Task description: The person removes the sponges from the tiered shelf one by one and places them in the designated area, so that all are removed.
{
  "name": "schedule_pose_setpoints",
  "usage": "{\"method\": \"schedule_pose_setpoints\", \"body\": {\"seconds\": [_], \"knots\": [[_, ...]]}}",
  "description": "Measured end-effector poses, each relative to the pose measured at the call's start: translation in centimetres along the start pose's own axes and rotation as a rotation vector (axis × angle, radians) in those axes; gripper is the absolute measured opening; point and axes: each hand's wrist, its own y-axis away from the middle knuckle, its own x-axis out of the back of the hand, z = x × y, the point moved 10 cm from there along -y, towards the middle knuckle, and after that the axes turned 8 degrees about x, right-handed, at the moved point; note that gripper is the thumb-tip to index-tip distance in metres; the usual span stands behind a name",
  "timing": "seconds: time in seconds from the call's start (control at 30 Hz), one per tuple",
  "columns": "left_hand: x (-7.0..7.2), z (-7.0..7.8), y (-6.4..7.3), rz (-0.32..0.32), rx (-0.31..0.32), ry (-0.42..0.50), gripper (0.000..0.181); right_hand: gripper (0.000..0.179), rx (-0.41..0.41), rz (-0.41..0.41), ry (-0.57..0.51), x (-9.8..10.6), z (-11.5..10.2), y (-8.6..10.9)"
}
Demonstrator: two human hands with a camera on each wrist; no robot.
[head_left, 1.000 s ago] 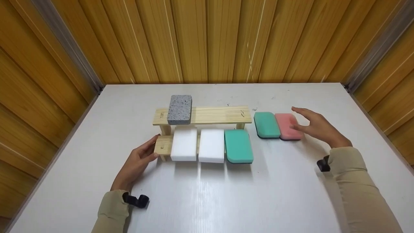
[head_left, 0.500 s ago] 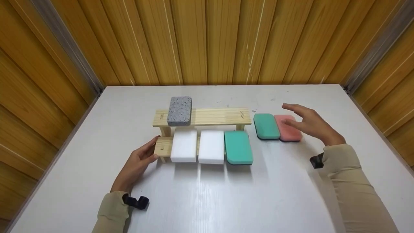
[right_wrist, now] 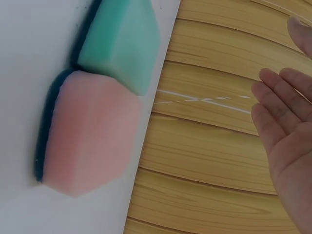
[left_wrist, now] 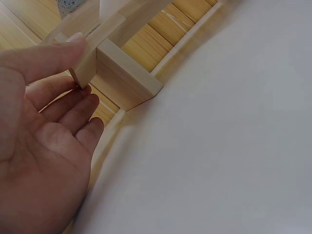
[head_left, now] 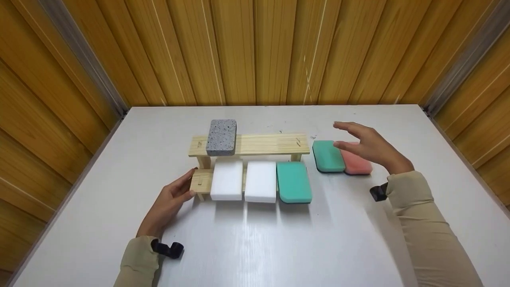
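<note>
My left hand pinches the left end of the lower step of a two-tier wooden stand, thumb on one side and fingers on the other; the left wrist view shows the same wooden end. On that lower step lie two white sponges and a green sponge. A grey speckled sponge lies on the upper step. My right hand hovers with fingers extended above a green scouring sponge and a pink scouring sponge, holding nothing. Those two lie side by side, dark pads down.
The white table carries everything. Yellow wood-look panels stand behind it and at both sides. A black wrist strap piece sits at the left cuff, another at the right cuff.
My right hand has moved left, from over the pink sponge toward the green one beside it. My left hand has stayed on the stand, and the sponges have not moved.
</note>
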Motion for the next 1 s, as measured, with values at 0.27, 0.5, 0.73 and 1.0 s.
{"method": "schedule_pose_setpoints", "body": {"seconds": [0.27, 0.5, 0.73, 1.0], "knots": [[0.0, 0.1, 0.0, -0.013, -0.016, 0.012, 0.070, 0.066, 0.014, -0.014, -0.005, -0.6, -1.6, -1.1], [-0.1, 0.4, 0.2, -0.015, -0.034, 0.018, 0.069, 0.069, 0.050, -0.049, -0.012, -1.4, -3.4, -2.2], [0.0, 0.3, 0.2, 0.009, -0.030, -0.002, 0.070, 0.075, 0.023, -0.096, -0.020, -2.1, -4.9, -3.4], [0.0, 0.3, 0.1, -0.010, -0.039, 0.013, 0.069, 0.078, 0.037, -0.125, -0.042, -2.8, -6.2, -4.4]]}}
